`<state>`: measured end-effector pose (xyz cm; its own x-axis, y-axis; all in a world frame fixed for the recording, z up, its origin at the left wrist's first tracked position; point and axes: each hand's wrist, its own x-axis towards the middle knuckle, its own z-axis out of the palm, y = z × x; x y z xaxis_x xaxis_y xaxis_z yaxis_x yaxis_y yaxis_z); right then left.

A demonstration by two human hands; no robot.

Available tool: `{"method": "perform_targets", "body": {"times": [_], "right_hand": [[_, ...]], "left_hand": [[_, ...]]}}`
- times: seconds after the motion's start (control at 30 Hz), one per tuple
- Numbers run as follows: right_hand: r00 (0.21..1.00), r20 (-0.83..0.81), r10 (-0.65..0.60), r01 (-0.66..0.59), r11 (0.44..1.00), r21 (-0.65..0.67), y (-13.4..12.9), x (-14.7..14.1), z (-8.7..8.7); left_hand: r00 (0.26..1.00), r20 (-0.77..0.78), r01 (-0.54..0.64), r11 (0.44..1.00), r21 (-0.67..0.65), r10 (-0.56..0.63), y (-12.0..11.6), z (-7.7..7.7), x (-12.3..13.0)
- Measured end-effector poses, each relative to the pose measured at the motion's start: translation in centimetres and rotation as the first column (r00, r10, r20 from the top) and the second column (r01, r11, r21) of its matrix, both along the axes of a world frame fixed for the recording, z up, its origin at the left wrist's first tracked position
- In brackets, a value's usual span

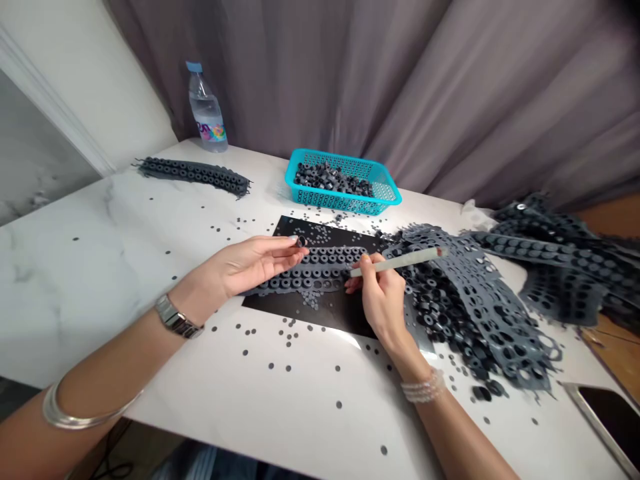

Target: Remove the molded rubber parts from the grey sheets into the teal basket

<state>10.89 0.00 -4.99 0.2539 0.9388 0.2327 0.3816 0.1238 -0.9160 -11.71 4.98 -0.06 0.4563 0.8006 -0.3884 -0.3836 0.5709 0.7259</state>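
Observation:
My left hand (255, 265) pinches a small black rubber ring (301, 241) between thumb and fingertips. In my right hand (384, 297) is a pale, slim stick-like tool (413, 258), its lower end near the molded sheet. That grey rubber sheet (325, 267), with rows of raised round parts, lies beneath both hands on a black mat (320, 317). Small grey discs are scattered over the mat and table. To the right, loose black rubber rings (440, 313) form a heap beside punched-out sheets (480, 300) full of holes.
A turquoise basket (345, 203) holds many black rings behind the mat. At the back left are another molded strip (193, 175) and a water bottle (207, 110). More rubber sheets (565, 267) pile up at right. A phone (607, 420) lies near the table's right edge.

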Motion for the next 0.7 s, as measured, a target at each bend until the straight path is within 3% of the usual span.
{"method": "perform_targets", "body": {"times": [0.23, 0.43, 0.5, 0.57, 0.63, 0.7], "right_hand": [[0.995, -0.095, -0.027, 0.032, 0.998, 0.053, -0.2, 0.2, 0.5], [0.99, -0.053, 0.128, -0.125, 0.991, 0.044, -0.8, -2.1, 1.5], [0.982, 0.001, 0.187, -0.187, 0.982, 0.014, -0.7, -2.6, 1.4], [0.973, 0.06, 0.221, -0.221, 0.975, -0.005, -0.6, -2.8, 1.2], [0.966, 0.115, 0.232, -0.231, 0.973, -0.015, -0.5, -2.9, 1.1], [0.96, 0.155, 0.233, -0.232, 0.972, -0.023, -0.5, -2.9, 1.1]], "left_hand": [[0.994, 0.056, -0.089, 0.992, -0.091, 0.094, -0.2, 1.0, 0.4], [0.963, 0.17, -0.187, 0.971, -0.147, 0.211, 0.0, 0.8, 0.8], [0.976, 0.089, -0.197, 0.979, -0.041, 0.2, -0.2, 0.3, 0.9], [0.978, -0.13, -0.14, 0.974, 0.18, 0.165, -0.6, -0.1, 1.2], [0.9, -0.408, 0.033, 0.908, 0.417, 0.155, -1.2, -0.2, 1.5], [0.769, -0.611, 0.241, 0.8, 0.55, 0.188, -1.8, -0.2, 1.9]]}}
